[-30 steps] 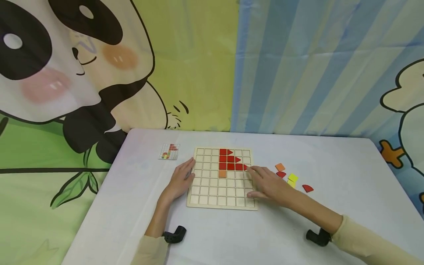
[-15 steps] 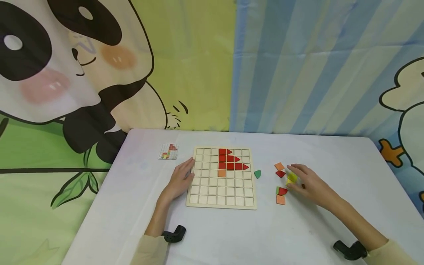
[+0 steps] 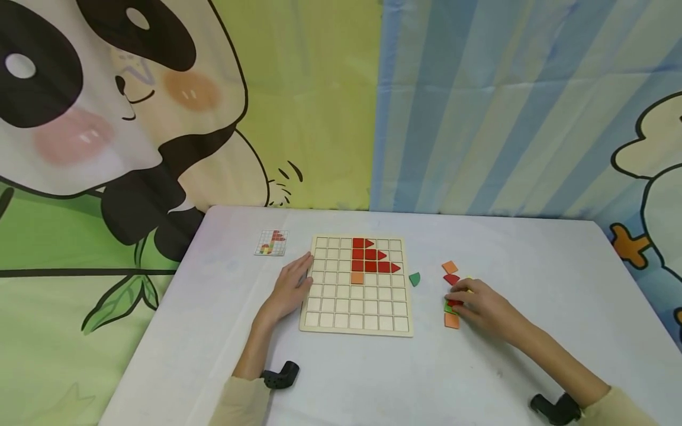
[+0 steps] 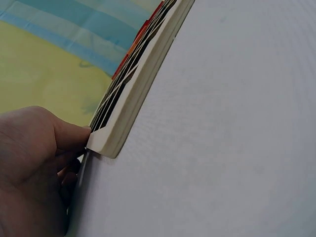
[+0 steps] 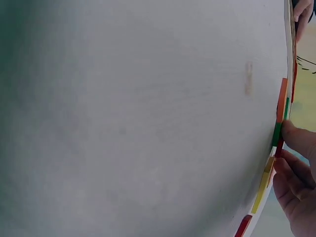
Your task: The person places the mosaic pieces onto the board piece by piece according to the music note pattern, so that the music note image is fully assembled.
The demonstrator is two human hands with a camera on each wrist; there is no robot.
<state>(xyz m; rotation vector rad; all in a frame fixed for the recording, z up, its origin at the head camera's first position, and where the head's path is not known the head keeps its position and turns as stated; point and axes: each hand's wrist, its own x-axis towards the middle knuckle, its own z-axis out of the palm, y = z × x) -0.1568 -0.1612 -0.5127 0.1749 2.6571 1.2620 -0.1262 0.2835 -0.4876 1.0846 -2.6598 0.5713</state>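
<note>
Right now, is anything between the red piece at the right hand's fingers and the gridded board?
Only flat pieces: a light green piece close by the red piece, and a dark green piece, slightly farther back, just right of the board.

The head view is bright, wrist views dimmer.

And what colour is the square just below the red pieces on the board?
The square is orange; it shows best in the head view.
</note>
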